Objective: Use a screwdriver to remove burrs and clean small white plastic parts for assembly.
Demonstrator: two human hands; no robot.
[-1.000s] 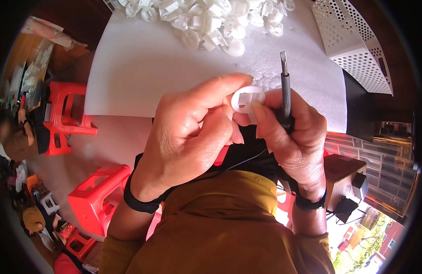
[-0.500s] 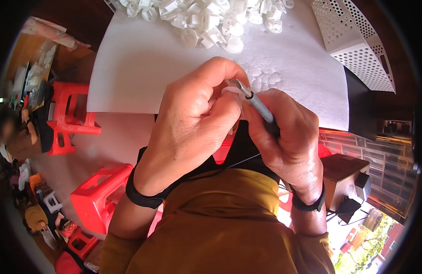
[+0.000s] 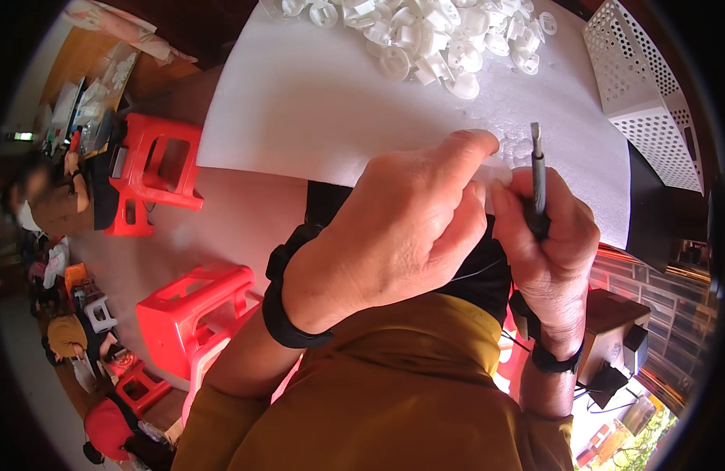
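Both hands meet over the white sheet (image 3: 315, 102), the right hand (image 3: 547, 251) gripping a grey tool (image 3: 537, 169).

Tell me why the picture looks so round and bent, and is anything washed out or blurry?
Head view: fisheye lens bows the white sheet edges and blackens the corners; the sheet is glaringly bright; left hand and right hand sharp; people at the left rim blurred.

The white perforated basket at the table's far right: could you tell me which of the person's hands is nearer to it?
Right. The right hand, gripping a thin grey tool, sits just below-left of the white perforated basket; the left hand lies farther left, beyond the right hand.
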